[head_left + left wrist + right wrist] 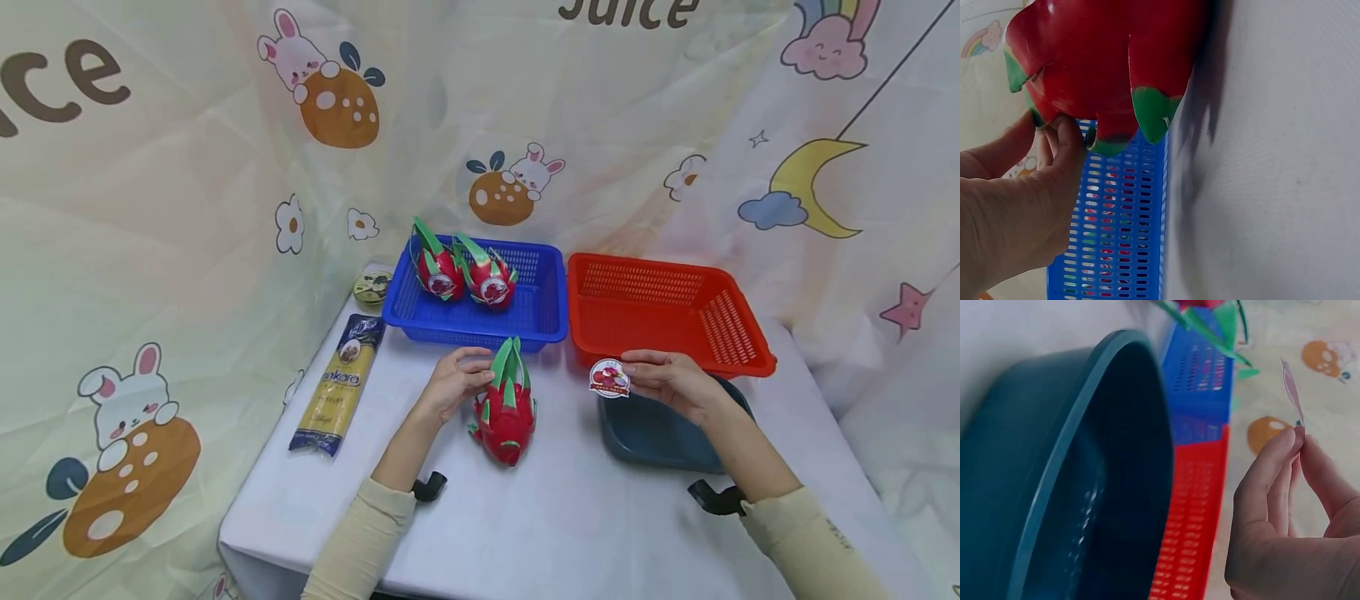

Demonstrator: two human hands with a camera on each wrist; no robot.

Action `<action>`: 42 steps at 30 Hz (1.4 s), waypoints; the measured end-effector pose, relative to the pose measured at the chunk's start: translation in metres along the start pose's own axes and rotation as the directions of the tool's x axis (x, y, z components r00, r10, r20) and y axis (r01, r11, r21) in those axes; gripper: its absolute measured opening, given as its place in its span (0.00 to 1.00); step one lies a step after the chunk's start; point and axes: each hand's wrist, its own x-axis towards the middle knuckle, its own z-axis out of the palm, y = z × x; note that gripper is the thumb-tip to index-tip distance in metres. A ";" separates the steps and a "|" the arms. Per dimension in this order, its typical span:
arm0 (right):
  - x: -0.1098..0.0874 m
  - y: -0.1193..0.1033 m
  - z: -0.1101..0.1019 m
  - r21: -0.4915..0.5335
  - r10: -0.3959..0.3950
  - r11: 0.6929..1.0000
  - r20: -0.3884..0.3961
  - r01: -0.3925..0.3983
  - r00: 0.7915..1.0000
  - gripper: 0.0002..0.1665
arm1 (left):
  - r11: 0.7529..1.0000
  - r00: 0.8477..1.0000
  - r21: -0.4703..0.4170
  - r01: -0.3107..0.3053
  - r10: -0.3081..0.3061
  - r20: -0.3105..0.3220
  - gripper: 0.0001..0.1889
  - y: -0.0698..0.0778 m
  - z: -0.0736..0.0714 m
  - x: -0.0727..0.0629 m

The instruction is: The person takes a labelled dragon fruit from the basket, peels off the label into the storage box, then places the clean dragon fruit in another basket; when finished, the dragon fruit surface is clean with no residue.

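Note:
On the white table stands a red toy dragon fruit (506,421) with green leaf tips. My left hand (453,385) pinches it at its left upper side; thumb and fingertips meet at a green tip in the left wrist view, partly hidden behind the dragon fruit (1104,56). To the right, my right hand (675,385) pinches a round sticker (609,378) with a red fruit picture by its edge, above the dark teal basin (652,433). Edge-on, the sticker (1292,390) looks thin and slightly bent in the right wrist view.
Behind, a blue basket (536,321) holds two dragon fruits (491,271) bearing round stickers. Beside it is a red basket (637,321), partly behind the basin. A yellow pasta packet (337,387) lies at left, with a round tin (371,287) near the blue basket.

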 end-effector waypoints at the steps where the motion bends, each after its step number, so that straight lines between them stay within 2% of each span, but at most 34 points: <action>1: 0.001 -0.001 -0.002 -0.002 0.014 1.000 -0.002 -0.014 1.000 0.11 | 1.000 1.000 0.000 -0.002 0.002 0.002 0.26 0.000 0.000 0.000; 4: 0.005 -0.002 -0.006 -0.037 0.043 0.998 0.001 -0.043 0.999 0.13 | 1.000 1.000 -0.010 0.001 -0.001 -0.006 0.26 0.000 -0.001 -0.001; 9: 0.013 -0.004 -0.013 -0.127 0.053 0.990 0.006 -0.052 0.999 0.29 | 0.999 1.000 -0.038 -0.008 0.008 -0.011 0.27 0.000 -0.002 -0.003; 11: 0.015 -0.002 -0.016 -0.162 0.054 0.985 -0.011 -0.056 0.998 0.32 | 0.999 1.000 -0.040 -0.011 0.010 -0.008 0.27 0.000 -0.002 -0.003; 17: 0.012 0.006 -0.025 -0.290 0.057 0.954 -0.070 -0.075 0.996 0.30 | 1.000 1.000 -0.017 -0.001 0.001 -0.001 0.24 -0.002 -0.001 -0.001; 24: 0.010 0.013 -0.028 -0.396 0.017 0.917 -0.088 -0.051 0.996 0.23 | 1.000 1.000 0.004 -0.015 0.015 0.008 0.24 -0.002 0.001 0.000; 26: 0.012 0.019 -0.032 -0.396 0.038 0.916 -0.083 -0.068 0.996 0.20 | 1.000 1.000 -0.003 -0.012 0.012 0.010 0.25 -0.002 0.002 0.000; 32: 0.014 0.030 -0.028 -0.393 0.060 0.914 -0.118 -0.102 0.991 0.23 | 1.000 1.000 0.005 -0.015 0.015 0.006 0.23 0.000 0.002 -0.001; 36: 0.024 0.037 -0.038 -0.418 0.074 0.901 -0.114 -0.115 0.991 0.23 | 1.000 1.000 0.001 -0.017 0.017 0.013 0.22 -0.001 0.001 -0.001; 42: 0.028 0.046 -0.043 -0.520 0.059 0.850 -0.066 -0.085 0.996 0.22 | 1.000 1.000 0.014 -0.023 0.023 0.005 0.21 -0.003 0.001 -0.001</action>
